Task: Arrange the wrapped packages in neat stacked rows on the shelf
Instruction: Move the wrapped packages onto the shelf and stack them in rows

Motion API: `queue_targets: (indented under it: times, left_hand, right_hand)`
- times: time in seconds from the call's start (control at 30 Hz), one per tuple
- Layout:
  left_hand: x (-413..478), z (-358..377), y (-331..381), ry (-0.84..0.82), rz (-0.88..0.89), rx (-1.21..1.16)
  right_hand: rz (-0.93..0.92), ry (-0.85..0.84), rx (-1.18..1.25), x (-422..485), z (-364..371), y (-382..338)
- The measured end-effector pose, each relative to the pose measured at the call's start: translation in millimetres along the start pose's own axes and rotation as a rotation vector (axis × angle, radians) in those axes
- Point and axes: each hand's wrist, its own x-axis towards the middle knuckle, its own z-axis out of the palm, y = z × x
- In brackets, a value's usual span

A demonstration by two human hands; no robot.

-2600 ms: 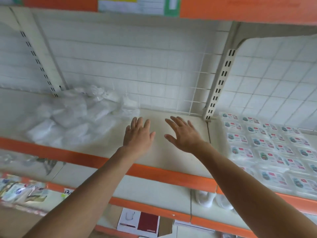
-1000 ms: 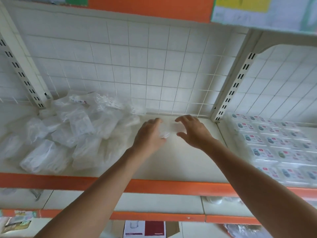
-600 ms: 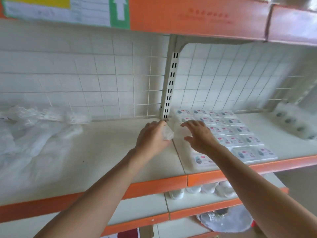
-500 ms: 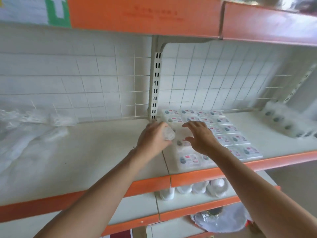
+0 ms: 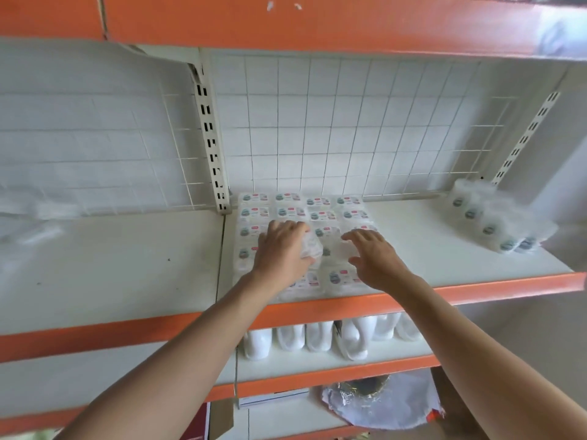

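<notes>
Left hand (image 5: pixel 281 252) gripped one wrapped package (image 5: pixel 310 249), fingers (image 5: pixel 290 228) curled round its left side. The package was clear plastic and crumpled, held just above the laid-out packages (image 5: pixel 320 214), over the middle of the block. Can't tell if it touched the ones underneath.

Right hand (image 5: pixel 373 258) was just right of that package, palm down, fingers spread wide and relaxed, holding nothing. It sat over the right column of the block; contact with the packs can't be told.

The laid-out packages lay flat in four columns running from the wire grid back (image 5: pixel 349 128) to the orange front edge (image 5: pixel 476 289), labels facing up, on the left part of the shelf (image 5: pixel 444 249). The block's left side was just beside the slotted upright (image 5: pixel 211 144). The front rows were partly hidden by both hands.

A second row of packs (image 5: pixel 489 225) stood at the far right of the same shelf, running diagonally, well apart from the block. The neighbouring shelf bay (image 5: pixel 111 265) left of the upright was mostly bare, with a blurred pile of clear wrap (image 5: pixel 28 230) at its far left edge.

On the shelf below, white bottles (image 5: pixel 317 338) stood in a line under the block. Lower again was a crumpled plastic bag (image 5: pixel 374 401) with a dark thing inside, too unclear to name.
</notes>
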Motion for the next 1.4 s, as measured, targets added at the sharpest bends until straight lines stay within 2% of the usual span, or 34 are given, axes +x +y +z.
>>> queue_targets:
  times: [0.2,0.47,0.6,0.73,0.83,1.07,1.27,1.4]
  left_hand:
    - [-0.8,-2.1,20.4,0.054,-0.085,-0.095]
    - [-1.4,-12.0,18.0,0.055,-0.171,-0.417]
    - [-1.5,-23.0,7.2,0.074,-0.21,-0.537]
    - [-3.4,-33.3,-9.0,0.079,-0.332,-0.687]
    - [-5.0,-37.0,-17.8,0.104,-0.436,-0.901]
    - [-6.4,-45.4,-30.5,0.145,-0.513,-1.176]
    - [-9.1,-44.9,-52.5,0.083,-0.46,-1.027]
    - [-11.4,-44.2,-58.5,0.06,-0.469,-1.024]
  right_hand:
    - [-0.056,-0.057,0.034,-0.9,1.1,5.6]
    - [-0.277,0.087,0.214,-3.5,-7.0,-24.1]
    - [-0.317,0.098,0.341,1.4,-7.1,-43.6]
    - [-0.244,0.068,0.431,1.5,-13.7,-62.3]
    - [-0.138,-0.019,0.568,-2.1,-19.3,-74.8]
    - [-0.058,-0.093,0.865,-0.7,-18.9,-99.0]
    - [-0.079,0.061,0.7,4.5,-14.4,-101.5]
    - [-0.12,0.137,0.646,7.0,-11.0,-104.3]
